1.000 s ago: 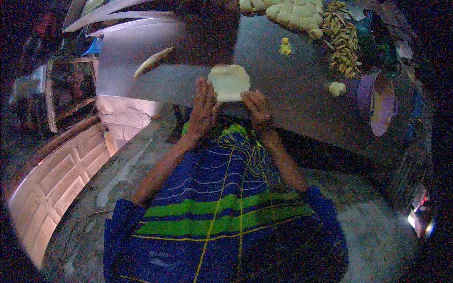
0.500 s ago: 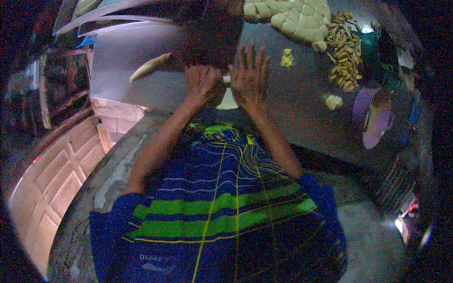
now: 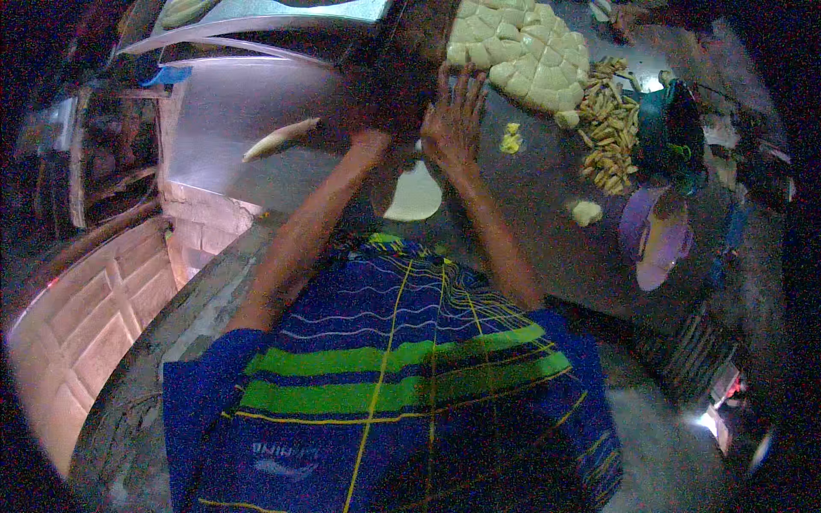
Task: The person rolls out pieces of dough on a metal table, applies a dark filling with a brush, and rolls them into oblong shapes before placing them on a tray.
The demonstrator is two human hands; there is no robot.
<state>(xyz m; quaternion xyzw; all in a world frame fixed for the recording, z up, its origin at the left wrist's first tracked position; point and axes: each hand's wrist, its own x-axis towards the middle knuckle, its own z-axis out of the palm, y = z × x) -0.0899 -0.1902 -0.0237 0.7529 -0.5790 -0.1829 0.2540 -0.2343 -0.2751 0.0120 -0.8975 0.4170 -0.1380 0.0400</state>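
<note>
A flat pale piece of dough point(image 3: 415, 197) lies on the dark worktop between my forearms, its far end narrowing up under my hands. My right hand point(image 3: 455, 124) lies flat at the right of that far end, fingers stretched away from me. My left hand point(image 3: 366, 115) is at the left of it, in deep shadow, and its fingers do not show. A tapered roll of dough point(image 3: 282, 139) rests on the shiny metal surface to the left. To the right of my right hand sits a small yellow dab point(image 3: 511, 138) of something soft.
A scored dough slab point(image 3: 539, 64) lies at the back right, beside a heap of small yellowish-brown strips point(image 3: 611, 128). Nearer are a dough lump point(image 3: 587, 213) and a purple container point(image 3: 635, 224). A dark green container point(image 3: 657, 115) stands right. Metal trays point(image 3: 256, 34) are at the back left.
Both hands have moved away from me relative to the dough. More of the flat dough shows between my forearms. My left hand has gone into shadow.
</note>
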